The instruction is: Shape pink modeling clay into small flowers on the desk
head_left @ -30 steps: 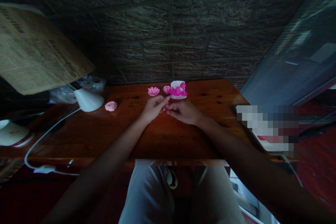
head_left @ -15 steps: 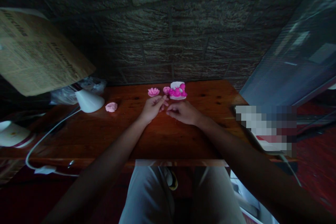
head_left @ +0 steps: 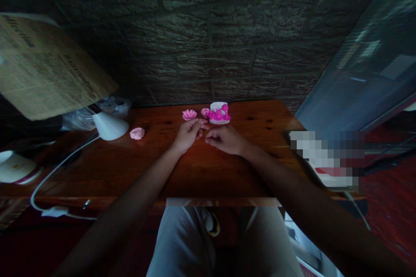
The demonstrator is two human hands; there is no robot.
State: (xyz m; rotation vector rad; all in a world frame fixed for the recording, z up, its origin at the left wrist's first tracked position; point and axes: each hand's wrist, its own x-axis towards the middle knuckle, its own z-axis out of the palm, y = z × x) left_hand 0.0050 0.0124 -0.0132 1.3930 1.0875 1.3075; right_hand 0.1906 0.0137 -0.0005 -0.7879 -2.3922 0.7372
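Note:
My left hand (head_left: 190, 134) is above the wooden table, thumb pressed to its fingers; whatever is in the pinch is too small to make out. Close beside it, my right hand (head_left: 226, 139) is curled with thumb and forefinger together, and any contents are hidden. Just beyond the hands lie a pink petalled flower shape (head_left: 189, 114) and a smaller pink flower shape (head_left: 205, 112). Magenta rounded pieces (head_left: 218, 115) rest on a small white pad (head_left: 218, 105). Farther left sits a lump of pale pink, clay-like material (head_left: 137, 133).
A lamp's white cone-shaped base (head_left: 111, 125) with a newsprint-patterned shade (head_left: 55, 65) stands left, its white cable (head_left: 52, 173) crossing the table edge. A white cup (head_left: 16, 166) is at far left. Behind the wooden table (head_left: 214, 173) rises a stone-block wall (head_left: 182, 30).
My left thumb and fingertips have shifted slightly. The right hand keeps nearly the same curled pose, and the whole view has moved a little.

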